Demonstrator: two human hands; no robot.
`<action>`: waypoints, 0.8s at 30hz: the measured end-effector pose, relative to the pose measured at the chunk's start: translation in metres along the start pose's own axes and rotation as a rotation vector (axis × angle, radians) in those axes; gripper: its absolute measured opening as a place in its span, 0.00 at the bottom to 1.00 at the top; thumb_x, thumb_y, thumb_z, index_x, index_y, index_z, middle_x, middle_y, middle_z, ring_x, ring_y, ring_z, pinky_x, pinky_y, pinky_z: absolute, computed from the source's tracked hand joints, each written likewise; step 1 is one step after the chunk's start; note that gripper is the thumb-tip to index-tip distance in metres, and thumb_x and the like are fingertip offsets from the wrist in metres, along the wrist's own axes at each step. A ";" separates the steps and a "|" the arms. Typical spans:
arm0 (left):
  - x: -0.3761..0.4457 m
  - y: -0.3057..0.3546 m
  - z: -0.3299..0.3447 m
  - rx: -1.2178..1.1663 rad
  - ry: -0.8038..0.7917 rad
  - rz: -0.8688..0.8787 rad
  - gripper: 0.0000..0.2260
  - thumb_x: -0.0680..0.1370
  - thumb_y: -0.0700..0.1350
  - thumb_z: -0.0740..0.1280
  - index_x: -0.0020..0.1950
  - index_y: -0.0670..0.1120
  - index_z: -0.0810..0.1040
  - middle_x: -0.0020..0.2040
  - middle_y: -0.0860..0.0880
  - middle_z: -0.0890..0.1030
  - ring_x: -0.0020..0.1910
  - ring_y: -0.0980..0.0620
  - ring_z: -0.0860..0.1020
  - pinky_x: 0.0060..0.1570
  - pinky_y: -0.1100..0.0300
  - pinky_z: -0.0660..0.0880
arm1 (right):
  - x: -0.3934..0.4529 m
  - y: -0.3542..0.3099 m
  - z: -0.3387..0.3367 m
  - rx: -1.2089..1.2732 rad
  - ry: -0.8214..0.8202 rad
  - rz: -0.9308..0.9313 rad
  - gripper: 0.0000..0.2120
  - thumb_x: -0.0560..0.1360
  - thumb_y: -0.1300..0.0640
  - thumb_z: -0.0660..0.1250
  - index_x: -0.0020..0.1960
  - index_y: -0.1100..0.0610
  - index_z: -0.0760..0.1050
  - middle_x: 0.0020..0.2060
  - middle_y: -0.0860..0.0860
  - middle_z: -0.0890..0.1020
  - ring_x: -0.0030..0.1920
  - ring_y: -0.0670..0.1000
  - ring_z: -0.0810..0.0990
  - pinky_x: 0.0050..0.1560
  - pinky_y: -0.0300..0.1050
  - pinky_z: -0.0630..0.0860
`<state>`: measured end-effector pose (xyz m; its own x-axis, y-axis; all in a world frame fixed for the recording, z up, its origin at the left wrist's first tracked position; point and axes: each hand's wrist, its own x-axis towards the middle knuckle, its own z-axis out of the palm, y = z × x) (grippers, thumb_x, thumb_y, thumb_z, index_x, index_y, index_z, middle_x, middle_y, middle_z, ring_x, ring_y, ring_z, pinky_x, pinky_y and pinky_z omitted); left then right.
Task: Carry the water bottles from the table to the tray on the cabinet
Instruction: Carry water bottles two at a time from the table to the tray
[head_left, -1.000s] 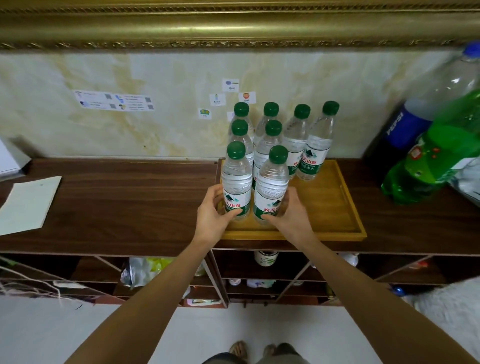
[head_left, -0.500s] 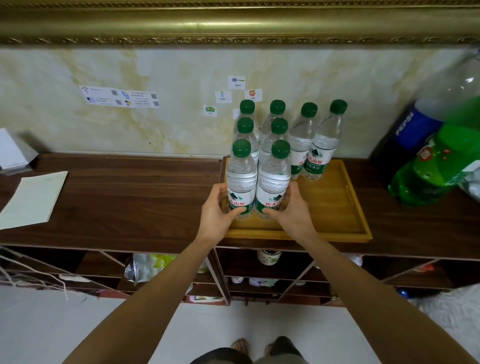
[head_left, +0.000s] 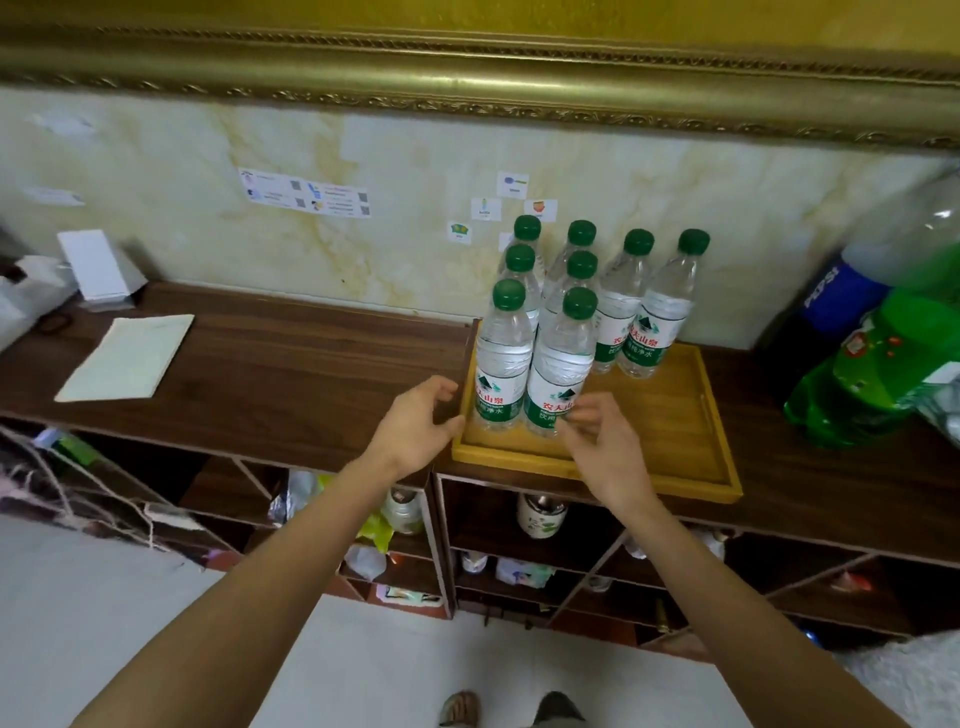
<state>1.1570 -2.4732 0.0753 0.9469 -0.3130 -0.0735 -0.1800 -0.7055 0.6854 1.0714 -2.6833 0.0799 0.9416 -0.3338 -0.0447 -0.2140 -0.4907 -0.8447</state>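
Observation:
Several clear water bottles with green caps stand upright on a yellow wooden tray (head_left: 670, 436) on the dark cabinet top (head_left: 291, 384). The two nearest the front are the front-left bottle (head_left: 501, 358) and the front-right bottle (head_left: 561, 369). My left hand (head_left: 415, 428) hovers just left of the tray's front-left corner, fingers loosely curled and holding nothing. My right hand (head_left: 602, 441) is over the tray's front edge, just clear of the front-right bottle, fingers relaxed and a little blurred.
Large soda bottles, a blue-labelled cola bottle (head_left: 836, 296) and a green bottle (head_left: 878, 374), lean at the right end of the cabinet. A pale notepad (head_left: 127, 356) and a white box (head_left: 96, 265) lie at the left. Open shelves below hold jars and bags.
Both hands have let go of the two front bottles and drawn back toward me. The two bottles now stand free on the tray. The camera shifted rightward.

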 end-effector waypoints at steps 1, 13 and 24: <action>-0.013 -0.003 -0.006 0.088 -0.001 -0.001 0.21 0.77 0.47 0.69 0.68 0.46 0.71 0.64 0.47 0.77 0.64 0.49 0.75 0.63 0.53 0.73 | -0.007 -0.002 0.003 -0.031 -0.048 -0.043 0.16 0.77 0.53 0.68 0.62 0.56 0.69 0.49 0.45 0.77 0.50 0.44 0.77 0.49 0.35 0.73; -0.291 -0.064 -0.056 0.479 0.026 -0.725 0.18 0.79 0.52 0.62 0.68 0.50 0.70 0.65 0.50 0.76 0.64 0.47 0.75 0.56 0.52 0.73 | -0.104 -0.070 0.156 -0.556 -0.861 -0.789 0.17 0.76 0.52 0.67 0.60 0.60 0.72 0.57 0.59 0.77 0.59 0.60 0.75 0.56 0.50 0.71; -0.605 -0.119 -0.115 0.423 0.365 -1.267 0.21 0.79 0.52 0.64 0.71 0.48 0.69 0.67 0.47 0.74 0.64 0.45 0.74 0.57 0.54 0.72 | -0.368 -0.187 0.328 -0.650 -1.286 -1.321 0.21 0.77 0.50 0.64 0.66 0.57 0.68 0.64 0.55 0.73 0.62 0.56 0.74 0.60 0.48 0.72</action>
<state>0.6358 -2.1267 0.1215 0.5266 0.8162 -0.2379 0.8427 -0.5380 0.0195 0.8503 -2.2048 0.0790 0.0987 0.9737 -0.2052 0.9047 -0.1737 -0.3891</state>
